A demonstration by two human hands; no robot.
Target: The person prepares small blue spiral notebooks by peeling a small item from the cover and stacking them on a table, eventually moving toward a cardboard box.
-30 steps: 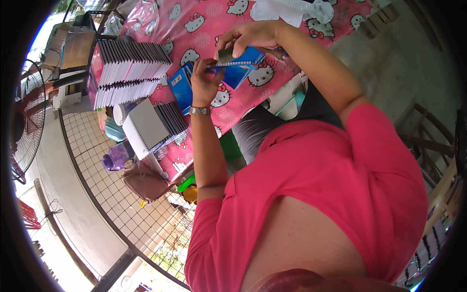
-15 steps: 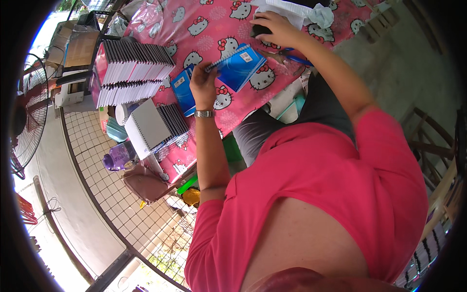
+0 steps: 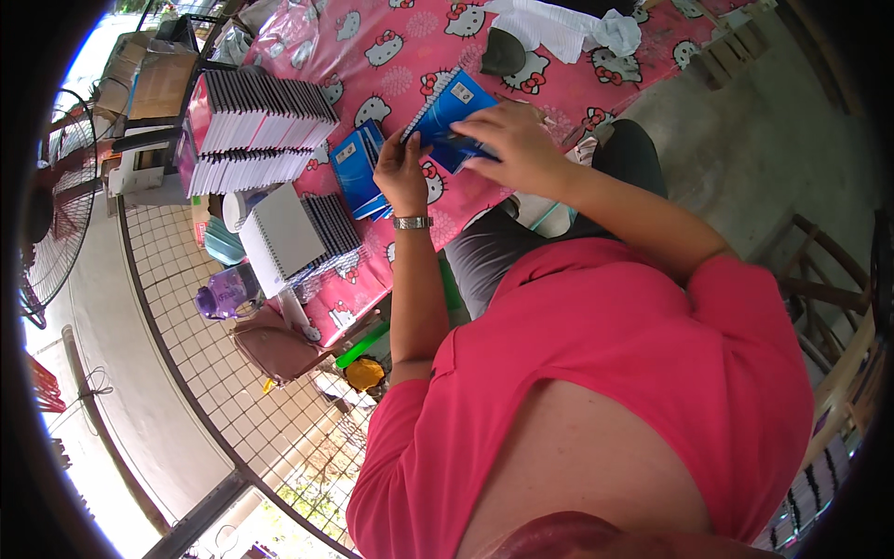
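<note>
A blue spiral notebook [image 3: 453, 101] is tilted up over the near part of the table. My left hand [image 3: 402, 175] is closed on its spiral-bound edge, thumb and fingers pinching near the lower corner. My right hand [image 3: 521, 149] lies across the cover from the right, with thumb and fingers apart; part of the notebook is hidden beneath it. A small dark spot shows by its fingertips, too small to name. Left of my left hand, more blue notebooks [image 3: 356, 168] lie in a small overlapping pile. Beyond the held notebook sits a dark grey rounded object [image 3: 503, 53].
Tall stacks of spiral notebooks [image 3: 256, 126] stand at the left, with a white-topped notebook stack [image 3: 284, 238] nearer me. A purple bottle [image 3: 223, 293] and a brown bag [image 3: 275, 349] are at the left edge. White papers [image 3: 540, 23] lie at the back. A fan [image 3: 56, 205] stands far left.
My right hand has left the dark grey object and come down and left onto the notebook. My left hand has shifted slightly right, and the notebook is tilted differently.
</note>
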